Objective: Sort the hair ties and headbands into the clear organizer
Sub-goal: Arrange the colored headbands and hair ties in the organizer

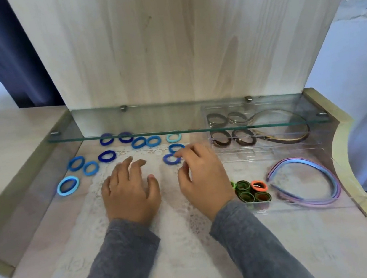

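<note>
Grey sleeves (125, 263) come in from the bottom edge, both forearms over a white lace doily (180, 230) on a pale wood desk (30, 271).

L hand (129, 190) lies palm down on the doily, fingers spread and relaxed, holding nothing. R hand (201, 174) is just beside it, hands apart w/ a clear gap between the thumbs. R fingers are loosely bent; the index tip touches a dark blue hair tie (171, 159), the thumb is off it, so no pinch.

Approx ten more blue hair ties (107, 156) lie loose at the back and left of the desk, some under a glass shelf (128, 133). A pale blue tie (68, 186) sits furthest left.

Clear organizer (273, 152) stands right of the R hand:
- Back compartments: four brown ties (221, 138) in two rows, w/ a brown headband (293, 132) beside them.
- Near small compartment: green ties (242, 186) standing on edge, plus one orange tie (259, 185).
- Near right section: pastel headbands (312, 200), blue, pink and lilac, nested together.

A tall wood panel (174, 44) rises behind the shelf, w/ a dark curtain (2, 47) at far left.
</note>
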